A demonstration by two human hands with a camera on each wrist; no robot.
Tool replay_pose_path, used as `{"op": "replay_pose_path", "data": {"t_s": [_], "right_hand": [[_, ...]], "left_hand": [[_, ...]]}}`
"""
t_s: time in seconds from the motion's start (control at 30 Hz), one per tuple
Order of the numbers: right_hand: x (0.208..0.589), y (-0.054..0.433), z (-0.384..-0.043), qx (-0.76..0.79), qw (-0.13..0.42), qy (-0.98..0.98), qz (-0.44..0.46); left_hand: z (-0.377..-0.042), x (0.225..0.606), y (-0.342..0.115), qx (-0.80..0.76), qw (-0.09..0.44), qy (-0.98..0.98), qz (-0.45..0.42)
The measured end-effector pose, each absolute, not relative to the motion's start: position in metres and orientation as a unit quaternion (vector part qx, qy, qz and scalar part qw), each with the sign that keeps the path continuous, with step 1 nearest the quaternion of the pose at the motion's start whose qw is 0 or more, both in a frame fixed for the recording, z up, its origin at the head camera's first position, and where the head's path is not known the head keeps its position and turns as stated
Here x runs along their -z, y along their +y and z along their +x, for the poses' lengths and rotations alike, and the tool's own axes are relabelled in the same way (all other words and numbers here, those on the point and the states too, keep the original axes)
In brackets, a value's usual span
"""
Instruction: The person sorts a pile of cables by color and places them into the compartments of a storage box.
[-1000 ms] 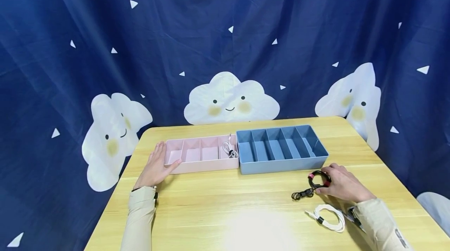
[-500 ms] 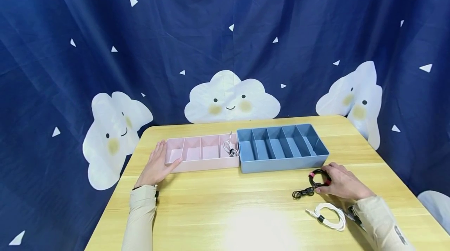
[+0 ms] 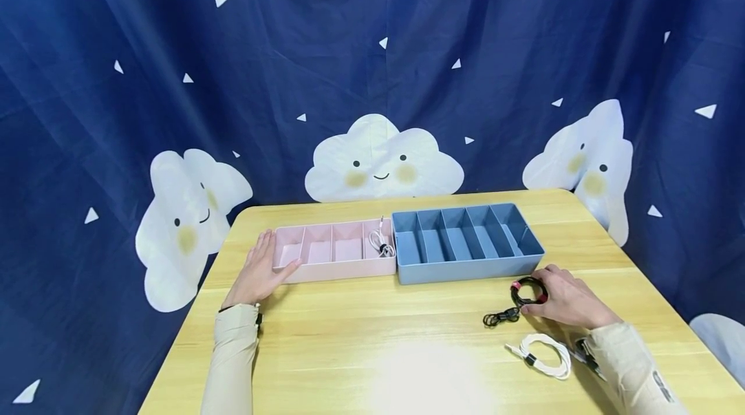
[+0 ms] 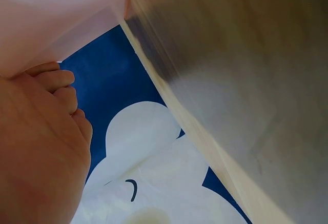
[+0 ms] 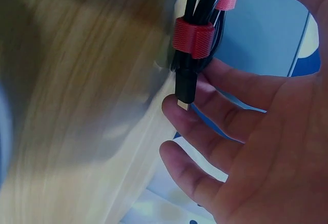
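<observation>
My left hand [image 3: 254,276] rests against the left end of a pink divided organizer box [image 3: 343,271], fingers straight along its side and thumb over the front corner. A coiled white cable [image 3: 381,248] with a black tie lies in that box's rightmost compartment. On the right, my right hand [image 3: 567,297] grips the near side of a coiled black cable [image 5: 207,3] between thumb and fingers. Red straps [image 5: 192,38] bind this coil, and its metal plug [image 5: 183,104] points toward the palm. Beside the coil lies a smaller bundled black cable [image 3: 492,320].
A blue divided organizer box [image 3: 471,271] stands against the pink box's right end, its compartments bare. Another coiled white cable [image 3: 566,360] lies on the wooden table [image 3: 349,344] near the right sleeve. Behind the table hangs a dark blue curtain [image 3: 268,79] with clouds.
</observation>
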State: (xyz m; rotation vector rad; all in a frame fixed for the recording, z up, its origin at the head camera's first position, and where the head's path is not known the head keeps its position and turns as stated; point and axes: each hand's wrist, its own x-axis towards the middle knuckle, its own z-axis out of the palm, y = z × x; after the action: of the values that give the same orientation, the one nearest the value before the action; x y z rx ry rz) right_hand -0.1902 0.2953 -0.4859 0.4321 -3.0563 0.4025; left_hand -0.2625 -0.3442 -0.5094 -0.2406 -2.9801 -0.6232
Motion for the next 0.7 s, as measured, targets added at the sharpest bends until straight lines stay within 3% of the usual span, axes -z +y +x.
{"op": "replay_pose_path", "data": {"t_s": [0.7], "right_hand": [[0.466,0.298,-0.183,-0.143,0.018,-0.979,0.141]], "left_hand": [[-0.263,0.508,-0.345,0.201,0.031,-0.976,-0.076]]}}
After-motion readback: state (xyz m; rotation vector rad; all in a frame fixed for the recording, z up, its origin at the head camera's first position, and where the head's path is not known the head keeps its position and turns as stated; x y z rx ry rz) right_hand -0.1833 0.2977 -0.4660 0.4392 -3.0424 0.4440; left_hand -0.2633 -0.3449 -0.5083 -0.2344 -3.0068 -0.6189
